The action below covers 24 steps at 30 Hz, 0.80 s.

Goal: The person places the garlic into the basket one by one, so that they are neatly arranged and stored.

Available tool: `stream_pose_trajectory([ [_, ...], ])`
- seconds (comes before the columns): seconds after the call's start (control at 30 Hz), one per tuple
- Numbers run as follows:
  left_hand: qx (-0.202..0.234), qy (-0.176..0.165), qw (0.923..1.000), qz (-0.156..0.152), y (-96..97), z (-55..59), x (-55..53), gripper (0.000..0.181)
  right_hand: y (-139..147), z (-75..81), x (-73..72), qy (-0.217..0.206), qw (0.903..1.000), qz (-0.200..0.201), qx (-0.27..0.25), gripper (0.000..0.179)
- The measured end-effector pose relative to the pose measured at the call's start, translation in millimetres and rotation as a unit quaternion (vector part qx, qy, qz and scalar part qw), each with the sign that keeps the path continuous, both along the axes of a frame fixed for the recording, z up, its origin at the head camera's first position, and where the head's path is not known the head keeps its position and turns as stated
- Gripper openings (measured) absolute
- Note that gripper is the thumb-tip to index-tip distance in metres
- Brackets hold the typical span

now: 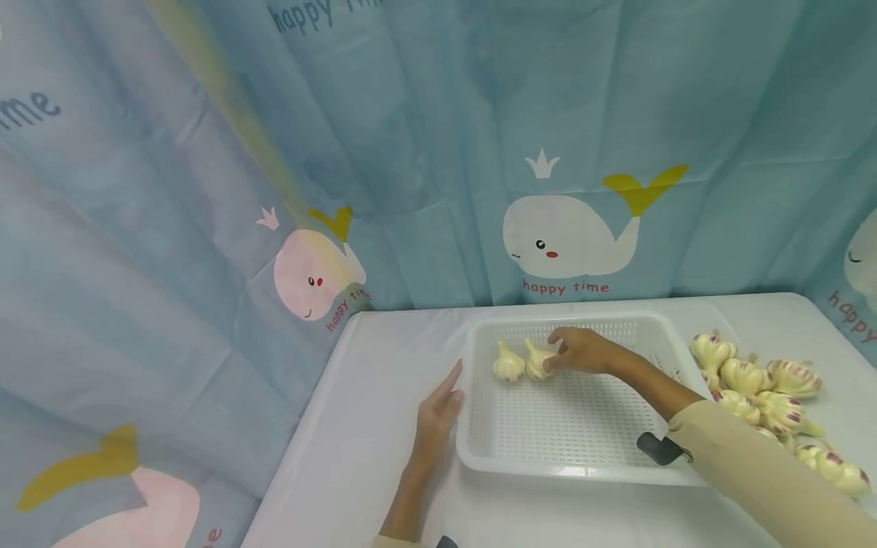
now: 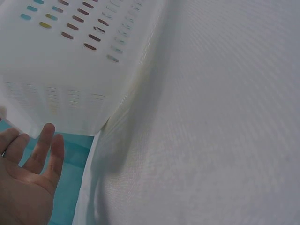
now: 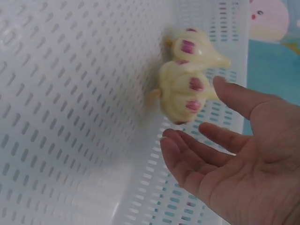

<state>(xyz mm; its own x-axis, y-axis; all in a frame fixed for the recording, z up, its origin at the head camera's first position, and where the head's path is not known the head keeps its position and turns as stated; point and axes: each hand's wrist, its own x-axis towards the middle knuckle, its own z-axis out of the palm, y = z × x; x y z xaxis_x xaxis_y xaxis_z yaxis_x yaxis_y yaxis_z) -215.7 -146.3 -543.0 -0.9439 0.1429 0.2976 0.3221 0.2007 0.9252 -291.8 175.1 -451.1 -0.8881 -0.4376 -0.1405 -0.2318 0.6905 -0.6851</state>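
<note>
Inside a white, rectangular plastic basket (image 1: 569, 430) with slotted walls, two garlic bulbs (image 1: 508, 365) sit side by side near the far-left corner. They are rounded, lobed and creamy, with purple patches (the right wrist view shows these best), tapering to stems. The right hand (image 1: 584, 352) is just beside the right-hand one, fingers loosely spread and gripping nothing. The left hand (image 1: 435, 422) extends its fingers near the basket's left rim; whether they touch it I cannot tell. More bulbs (image 1: 779, 412) lie heaped on the white, cloth-covered surface (image 1: 384, 380) to the basket's right. Behind hangs a creased blue curtain (image 1: 438, 152) printed with whales (image 1: 572, 240).
</note>
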Motion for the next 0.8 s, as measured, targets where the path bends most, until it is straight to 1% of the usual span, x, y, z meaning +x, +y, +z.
stream_pose_trajectory([
  [0.23, 0.004, -0.005, 1.0000, -0.003, 0.3, 1.0, 1.6, 0.048, 7, 13.2, 5.7, 0.013, 0.9996, -0.006, -0.022, 0.063],
  [0.4, 0.005, -0.004, 1.0000, -0.002, 0.6, 1.9, 2.0, 0.048, 16, 25.6, 12.0, 0.042, 0.9984, -0.014, -0.036, 0.060],
  [0.53, -0.001, -0.004, 1.0000, 0.005, 0.5, 1.8, 2.8, 0.049, 23, 33.0, 17.5, 0.070, 0.9957, -0.031, -0.052, 0.057],
  [0.67, -0.006, -0.006, 0.9999, 0.009, 0.4, 1.1, 2.8, 0.049, 32, 38.5, 26.8, 0.091, 0.9922, -0.050, -0.069, 0.057],
  [0.8, 0.000, -0.010, 0.9999, 0.004, 1.3, 2.5, 3.5, 0.049, 39, 45.2, 39.6, 0.105, 0.9891, -0.064, -0.081, 0.057],
])
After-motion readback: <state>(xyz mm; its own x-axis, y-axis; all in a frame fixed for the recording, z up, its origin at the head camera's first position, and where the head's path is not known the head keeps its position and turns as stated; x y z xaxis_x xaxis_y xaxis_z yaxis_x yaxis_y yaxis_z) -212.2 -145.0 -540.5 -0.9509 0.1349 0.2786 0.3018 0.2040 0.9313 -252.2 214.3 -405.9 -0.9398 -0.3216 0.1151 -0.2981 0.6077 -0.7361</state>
